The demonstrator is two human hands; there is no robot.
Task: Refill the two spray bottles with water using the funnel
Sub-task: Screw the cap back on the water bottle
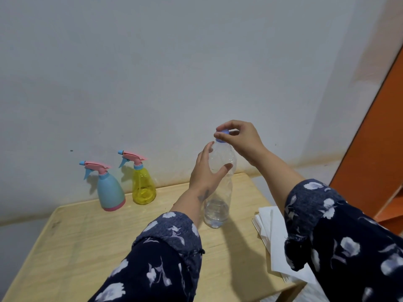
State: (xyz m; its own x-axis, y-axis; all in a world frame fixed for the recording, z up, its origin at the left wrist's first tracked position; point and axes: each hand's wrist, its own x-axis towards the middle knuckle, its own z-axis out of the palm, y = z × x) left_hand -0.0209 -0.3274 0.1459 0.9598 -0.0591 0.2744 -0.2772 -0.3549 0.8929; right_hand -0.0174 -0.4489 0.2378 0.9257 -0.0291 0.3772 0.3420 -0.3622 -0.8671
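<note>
A clear plastic water bottle (219, 192) stands upright in the middle of the wooden table (82, 240), with a little water at its bottom. My left hand (206, 171) wraps around its upper body. My right hand (238, 138) pinches the blue cap (222, 136) at the bottle's neck. At the back left, near the wall, stand two spray bottles: a light blue one (109, 190) with a pink base and pink trigger head, and a yellow see-through one (142, 184) with a pink trigger head. No funnel is in view.
A stack of white paper napkins (270, 227) lies at the table's right side, partly under my right sleeve. An orange shelf unit (375, 162) stands to the right. A white wall runs close behind the table.
</note>
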